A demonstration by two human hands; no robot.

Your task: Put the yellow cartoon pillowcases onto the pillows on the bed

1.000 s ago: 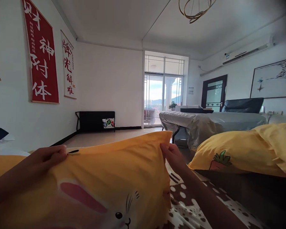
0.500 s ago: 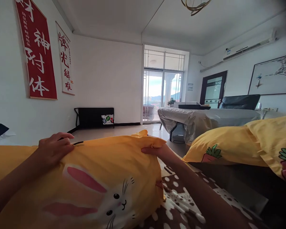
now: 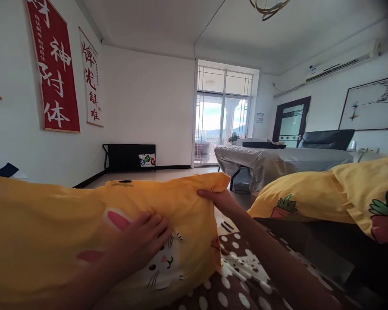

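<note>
Left hand (image 3: pixel 151 234) is off the top edge of the yellow pillow (image 3: pixel 189 206), where it gripped half a second ago beside the black mark (image 3: pixel 125 181). It now lies on the pillow's front, fingers extended and slightly bent, over the rabbit print (image 3: pixel 163 265). One eye of the rabbit, plain to see before, is now partly covered. The black mark sits clear of the hand on the upper edge.

Right hand (image 3: pixel 218 199) keeps its hold on the upper right corner: thumb on the front, fabric pinched, other fingers mostly hidden behind. Corner tip now points up and right above the hand; half a second ago it drooped lower.

Left forearm enters low at left, angled up and right; right forearm comes from lower right, angled up and left.

Pillow stands tilted in front of the person, its lower right side by a brown-and-white spotted cloth (image 3: pixel 234 286). Carrot-print pillows (image 3: pixel 305 193) lie to the right, apart from both hands.
</note>
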